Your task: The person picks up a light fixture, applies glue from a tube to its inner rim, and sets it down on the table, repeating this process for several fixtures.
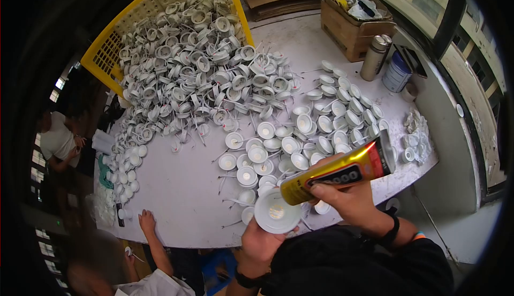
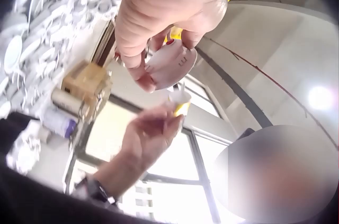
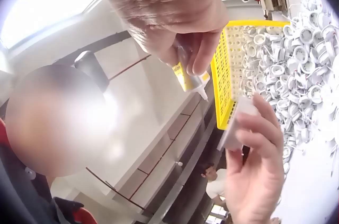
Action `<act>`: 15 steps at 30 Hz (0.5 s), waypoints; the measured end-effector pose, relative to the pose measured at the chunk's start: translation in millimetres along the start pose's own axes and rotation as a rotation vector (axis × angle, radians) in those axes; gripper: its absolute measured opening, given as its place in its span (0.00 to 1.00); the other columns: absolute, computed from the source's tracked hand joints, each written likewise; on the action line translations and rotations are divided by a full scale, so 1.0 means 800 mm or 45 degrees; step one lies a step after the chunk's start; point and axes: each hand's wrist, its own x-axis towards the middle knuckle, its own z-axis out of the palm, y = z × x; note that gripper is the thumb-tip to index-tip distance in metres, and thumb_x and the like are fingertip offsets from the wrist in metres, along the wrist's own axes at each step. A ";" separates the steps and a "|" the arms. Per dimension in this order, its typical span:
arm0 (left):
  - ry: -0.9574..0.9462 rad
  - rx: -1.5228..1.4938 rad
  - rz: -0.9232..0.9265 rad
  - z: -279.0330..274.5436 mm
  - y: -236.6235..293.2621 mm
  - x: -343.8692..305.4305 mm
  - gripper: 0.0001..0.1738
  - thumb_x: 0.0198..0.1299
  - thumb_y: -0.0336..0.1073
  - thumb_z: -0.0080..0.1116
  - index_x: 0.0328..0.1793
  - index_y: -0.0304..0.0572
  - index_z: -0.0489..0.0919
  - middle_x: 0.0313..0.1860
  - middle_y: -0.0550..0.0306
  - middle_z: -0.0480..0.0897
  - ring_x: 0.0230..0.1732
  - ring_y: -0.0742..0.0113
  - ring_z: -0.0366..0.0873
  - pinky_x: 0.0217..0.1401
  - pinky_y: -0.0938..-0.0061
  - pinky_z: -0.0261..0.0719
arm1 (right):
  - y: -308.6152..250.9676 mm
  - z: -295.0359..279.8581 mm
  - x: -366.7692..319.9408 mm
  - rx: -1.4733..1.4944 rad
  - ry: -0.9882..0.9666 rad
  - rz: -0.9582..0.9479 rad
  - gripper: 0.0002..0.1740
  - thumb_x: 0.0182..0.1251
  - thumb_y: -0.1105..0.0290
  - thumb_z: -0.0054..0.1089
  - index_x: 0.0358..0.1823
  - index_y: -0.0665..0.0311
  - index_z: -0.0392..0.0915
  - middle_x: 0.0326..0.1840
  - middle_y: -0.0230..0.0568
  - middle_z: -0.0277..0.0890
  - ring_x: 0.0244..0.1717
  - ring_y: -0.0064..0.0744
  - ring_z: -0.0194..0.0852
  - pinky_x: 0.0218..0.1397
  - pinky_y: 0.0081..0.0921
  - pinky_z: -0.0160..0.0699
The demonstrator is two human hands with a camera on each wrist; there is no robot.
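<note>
My left hand (image 1: 261, 249) holds a round white lamp housing (image 1: 277, 211) by its rim, with its dished face turned up in the head view. In the left wrist view, that hand's fingers curl round the housing (image 2: 172, 65). My right hand (image 1: 348, 202) grips a yellow and black glue tube (image 1: 334, 177), its flat end raised to the right. A pointed nozzle (image 3: 203, 94) shows at the tube's lower end in the right wrist view, a short way from the housing (image 3: 239, 123) and apart from it.
Many white housings lie across the table (image 1: 182, 189), heaped thickly before a yellow crate (image 1: 101, 60). A cardboard box (image 1: 342, 31), a flask (image 1: 373, 58) and a blue-white can (image 1: 397, 72) stand back right. Another person's hand (image 1: 146, 221) rests at the near left edge.
</note>
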 end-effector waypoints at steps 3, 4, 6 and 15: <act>0.142 -0.045 0.221 -0.043 0.023 0.005 0.32 0.56 0.55 0.35 0.60 0.40 0.55 0.53 0.43 0.65 0.47 0.49 0.67 0.42 0.60 0.69 | -0.010 -0.014 -0.006 0.040 0.089 -0.004 0.15 0.48 0.74 0.56 0.36 0.71 0.65 0.28 0.42 0.69 0.22 0.27 0.70 0.22 0.20 0.73; 0.218 -0.056 0.299 -0.065 0.032 0.002 0.31 0.56 0.54 0.35 0.59 0.39 0.57 0.51 0.43 0.66 0.47 0.49 0.68 0.42 0.61 0.70 | -0.008 -0.020 -0.007 -0.024 0.144 -0.067 0.15 0.47 0.72 0.55 0.36 0.71 0.64 0.27 0.42 0.68 0.20 0.28 0.69 0.19 0.20 0.71; 0.380 0.005 0.409 -0.122 0.053 0.001 0.30 0.57 0.55 0.36 0.56 0.38 0.59 0.49 0.45 0.67 0.47 0.50 0.69 0.42 0.63 0.72 | -0.006 -0.039 -0.014 -0.021 0.237 -0.062 0.15 0.49 0.71 0.55 0.36 0.72 0.66 0.26 0.42 0.69 0.19 0.27 0.70 0.19 0.19 0.71; 1.072 0.049 0.368 -0.388 0.112 -0.018 0.27 0.57 0.54 0.38 0.54 0.41 0.62 0.47 0.50 0.69 0.47 0.53 0.70 0.42 0.71 0.74 | 0.007 -0.082 -0.043 -0.048 0.624 -0.009 0.15 0.51 0.67 0.55 0.34 0.72 0.67 0.24 0.41 0.70 0.16 0.26 0.70 0.17 0.19 0.69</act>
